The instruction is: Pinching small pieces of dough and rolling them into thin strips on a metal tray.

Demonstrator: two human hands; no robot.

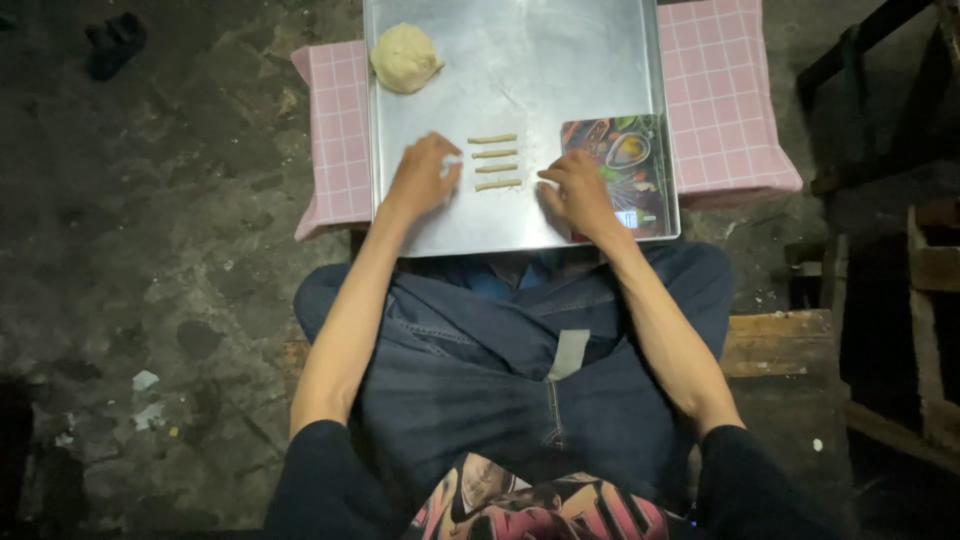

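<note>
**Dough sticks on metal tray: four counted**

Nearest item: one pair of blue jeans [480, 370], worn by the seated person, knees spread under the tray's near edge.

One rectangular metal tray [530, 60], resting on one pink checked cloth [720, 110] that shows past both its long sides.

Four thin dough sticks [495, 161], lying parallel in a short column near the tray's middle, towards the near edge, slightly apart from one another.

One ball of dough [404, 57], pale and rounded, at the tray's far left corner, well apart from the sticks.

One small digital scale [620, 170] with a colourful printed top, at the tray's near right corner.

One left hand [422, 178], fingers loosely curled, holding nothing, resting on the tray just beside the left ends of the sticks.

One right hand [575, 190], fingers bent with tips near the right end of the nearest stick; whether it touches is unclear. It lies partly over the scale's left edge.

One wooden bench [775, 340], visible right of the legs, on a dark, stained floor [150, 250].
</note>
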